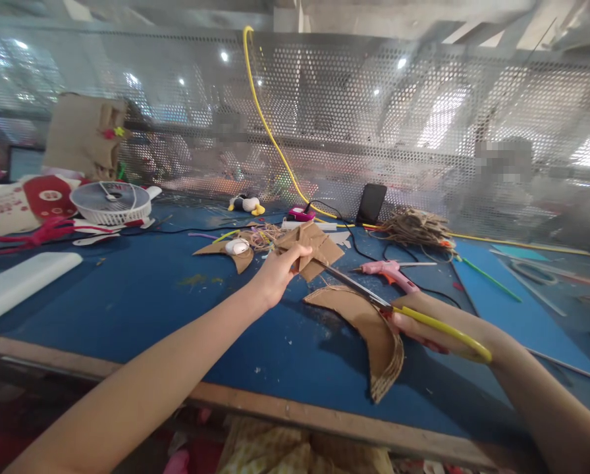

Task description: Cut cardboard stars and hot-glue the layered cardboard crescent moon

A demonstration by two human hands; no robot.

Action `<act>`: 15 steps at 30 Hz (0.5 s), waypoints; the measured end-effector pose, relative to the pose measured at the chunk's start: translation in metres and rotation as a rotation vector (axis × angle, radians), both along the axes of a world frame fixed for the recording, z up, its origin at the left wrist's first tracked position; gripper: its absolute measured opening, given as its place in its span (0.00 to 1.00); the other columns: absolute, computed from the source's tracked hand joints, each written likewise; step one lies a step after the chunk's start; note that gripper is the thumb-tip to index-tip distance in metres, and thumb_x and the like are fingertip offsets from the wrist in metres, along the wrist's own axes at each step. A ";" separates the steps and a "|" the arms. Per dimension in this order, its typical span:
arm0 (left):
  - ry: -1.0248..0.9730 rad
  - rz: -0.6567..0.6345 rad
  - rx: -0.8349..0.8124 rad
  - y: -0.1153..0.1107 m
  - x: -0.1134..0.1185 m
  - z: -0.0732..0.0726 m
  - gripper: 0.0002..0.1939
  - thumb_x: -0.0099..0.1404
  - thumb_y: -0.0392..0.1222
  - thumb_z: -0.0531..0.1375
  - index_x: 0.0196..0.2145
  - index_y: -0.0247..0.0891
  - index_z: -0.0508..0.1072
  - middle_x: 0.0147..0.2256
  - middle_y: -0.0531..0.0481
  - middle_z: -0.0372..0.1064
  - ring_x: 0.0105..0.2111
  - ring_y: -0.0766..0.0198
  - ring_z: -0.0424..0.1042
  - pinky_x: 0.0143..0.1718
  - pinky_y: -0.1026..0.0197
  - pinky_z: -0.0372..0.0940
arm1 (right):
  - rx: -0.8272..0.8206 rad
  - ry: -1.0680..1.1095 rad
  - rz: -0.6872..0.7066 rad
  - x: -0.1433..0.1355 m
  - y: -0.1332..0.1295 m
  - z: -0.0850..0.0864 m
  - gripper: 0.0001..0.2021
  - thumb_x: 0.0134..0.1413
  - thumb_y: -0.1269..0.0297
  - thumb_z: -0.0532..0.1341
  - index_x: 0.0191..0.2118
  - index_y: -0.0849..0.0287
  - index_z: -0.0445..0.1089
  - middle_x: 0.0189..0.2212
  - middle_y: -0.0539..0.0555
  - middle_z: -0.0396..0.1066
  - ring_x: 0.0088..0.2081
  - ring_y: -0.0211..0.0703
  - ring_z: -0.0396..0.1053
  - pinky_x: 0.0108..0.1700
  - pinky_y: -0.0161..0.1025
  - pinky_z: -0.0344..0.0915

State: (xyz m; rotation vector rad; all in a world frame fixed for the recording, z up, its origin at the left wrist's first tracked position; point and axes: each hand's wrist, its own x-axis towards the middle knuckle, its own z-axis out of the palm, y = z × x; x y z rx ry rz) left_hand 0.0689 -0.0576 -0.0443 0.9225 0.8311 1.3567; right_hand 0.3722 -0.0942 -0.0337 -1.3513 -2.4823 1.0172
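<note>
My left hand (281, 270) is closed on a small folded piece of cardboard (327, 247), held above the blue tabletop. In my right hand (428, 322) is a pair of scissors (438, 329) with yellow handles. Their long blades point left and reach to the cardboard; whether they are biting into it I cannot tell. Below the blades lies a stack of crescent-shaped cardboard (369, 319). A pink glue gun (388, 271) rests just behind my right hand.
A smaller cardboard crescent (244, 262) and tangled twine lie behind my left hand. A white fan (110, 204) is at the left. Against the perforated metal screen (344, 105) leans a phone (371, 203), near a twine bundle (416, 227). A blue sheet (512, 289) lies right.
</note>
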 end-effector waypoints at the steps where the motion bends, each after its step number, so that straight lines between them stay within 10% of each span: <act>1: 0.002 0.000 -0.003 -0.001 0.000 0.000 0.10 0.53 0.42 0.68 0.34 0.38 0.79 0.37 0.47 0.79 0.43 0.54 0.76 0.47 0.53 0.68 | -0.017 -0.011 0.007 0.000 0.000 0.001 0.29 0.63 0.34 0.50 0.30 0.58 0.65 0.20 0.47 0.61 0.18 0.34 0.58 0.19 0.32 0.58; 15: 0.109 0.083 0.103 0.000 -0.001 0.001 0.15 0.51 0.38 0.68 0.40 0.39 0.81 0.38 0.48 0.80 0.41 0.54 0.77 0.48 0.53 0.68 | 0.040 -0.159 0.071 -0.011 -0.004 0.010 0.29 0.65 0.34 0.42 0.29 0.55 0.57 0.22 0.50 0.62 0.22 0.37 0.59 0.23 0.36 0.56</act>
